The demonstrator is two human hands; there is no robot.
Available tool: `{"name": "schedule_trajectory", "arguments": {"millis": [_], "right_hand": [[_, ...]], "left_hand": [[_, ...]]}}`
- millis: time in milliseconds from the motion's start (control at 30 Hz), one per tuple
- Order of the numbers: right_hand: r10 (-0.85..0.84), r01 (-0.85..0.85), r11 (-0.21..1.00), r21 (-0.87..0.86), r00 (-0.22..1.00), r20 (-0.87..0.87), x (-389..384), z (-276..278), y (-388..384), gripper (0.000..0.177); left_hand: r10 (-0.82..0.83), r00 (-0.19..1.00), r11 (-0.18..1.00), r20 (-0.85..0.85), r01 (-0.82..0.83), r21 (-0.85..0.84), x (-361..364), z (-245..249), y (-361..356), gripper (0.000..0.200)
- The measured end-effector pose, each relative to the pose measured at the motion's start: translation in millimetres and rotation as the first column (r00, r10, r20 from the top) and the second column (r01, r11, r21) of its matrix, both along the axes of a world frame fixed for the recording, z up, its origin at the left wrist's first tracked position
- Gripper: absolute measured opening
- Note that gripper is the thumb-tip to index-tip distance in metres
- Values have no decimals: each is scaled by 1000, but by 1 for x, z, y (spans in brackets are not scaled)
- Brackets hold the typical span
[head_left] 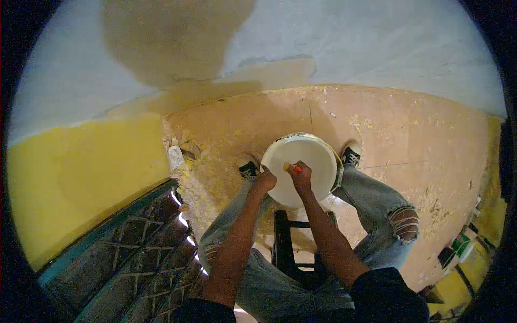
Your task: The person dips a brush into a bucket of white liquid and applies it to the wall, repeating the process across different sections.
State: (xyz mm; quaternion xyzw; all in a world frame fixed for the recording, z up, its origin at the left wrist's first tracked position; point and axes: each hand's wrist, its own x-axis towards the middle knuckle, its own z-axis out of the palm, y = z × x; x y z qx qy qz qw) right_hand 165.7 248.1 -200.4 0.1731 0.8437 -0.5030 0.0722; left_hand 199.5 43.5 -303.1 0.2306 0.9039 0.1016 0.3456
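Observation:
A round white bucket (277, 146) stands on the floor between my feet, with a whitish substance in it and dark marks on its rim. My left hand (264, 180) is closed on the near left part of the rim. Over the bucket, my right hand (301, 177) is wrapped round a small tool with a red and yellowish handle (297, 169). Its working end is hidden or too small to make out. A bail handle (340, 169) hangs at the bucket's right side.
My shoes flank the bucket. A dark stool-like frame (281, 237) stands between my legs. Yellow flakes (210, 161) litter the floor by the grey and yellow wall (107, 156). A dark metal grille (124, 247) is at left; green-and-white containers (462, 245) are at right.

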Motion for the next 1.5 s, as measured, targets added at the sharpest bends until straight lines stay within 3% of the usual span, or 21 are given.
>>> {"name": "schedule_trajectory", "arguments": {"millis": [67,167,300,333,367,400,600,633,667,833,900,933,1000,1033,1067,1100,1133,1167,1367,1467,1500], "right_hand": [[-58,60,998,-31,996,64,2,-1,-2,31],[-167,177,982,-61,976,140,4,-4,-8,31],[-324,314,910,-272,946,10,17,-37,-21,33],[-327,316,908,-274,945,7,16,-40,-22,33],[-396,415,790,-452,907,143,14,-41,-24,29],[-427,510,627,-589,857,288,14,-41,-24,24],[-520,584,408,-702,780,347,20,-35,-2,11],[-520,584,408,-701,780,347,20,-37,1,11],[-487,592,443,-674,790,373,22,-39,5,15],[-435,654,368,-661,749,499,34,-55,15,24],[-186,237,803,-547,971,148,49,-91,16,24],[-188,241,802,-546,970,151,53,-91,17,24],[-213,606,431,-669,788,577,36,-40,17,20],[-216,607,431,-668,788,577,36,-38,19,20],[-193,569,437,-697,816,545,37,-39,22,19],[-168,530,442,-724,841,514,38,-41,24,17],[-170,531,441,-724,841,514,36,-41,25,17],[-94,453,515,-728,874,477,29,-41,26,16],[282,-128,764,-632,948,149,-14,-28,34,22],[403,-356,836,-417,915,27,-31,-4,36,16],[399,-388,862,-326,916,-35,-33,-2,36,11]], "left_hand": [[-404,908,910,110,411,-49,-72,120,22,32],[-337,928,936,-157,312,-165,-55,112,27,35],[-216,967,956,-133,182,-231,-42,76,28,48],[210,977,974,34,-206,-100,-55,113,36,56],[571,785,814,240,-579,-45,-59,122,37,65],[570,786,815,240,-578,-44,-57,114,35,65],[305,934,948,185,-317,37,-33,33,19,71],[-29,998,997,-61,24,-75,-23,9,16,69],[-389,887,909,-249,326,-258,-23,10,17,68],[-54,992,998,-118,49,-49,-29,40,14,65],[111,994,993,-23,-110,34,-40,56,18,63],[189,982,979,31,-191,70,-43,65,16,62],[261,961,957,89,-269,104,-40,59,12,61],[35,999,999,-33,-33,40,-28,33,0,63],[-201,970,979,-140,196,-50,-23,18,-5,66],[-203,969,979,-141,198,-47,-35,47,2,66],[146,983,989,113,-149,23,-58,104,14,67],[449,816,876,364,-482,2,-74,139,21,68],[460,822,884,336,-459,-89,-87,169,27,65],[107,951,993,290,-119,24,-34,0,-22,65],[107,952,993,288,-117,19,-44,22,-19,65]]}}
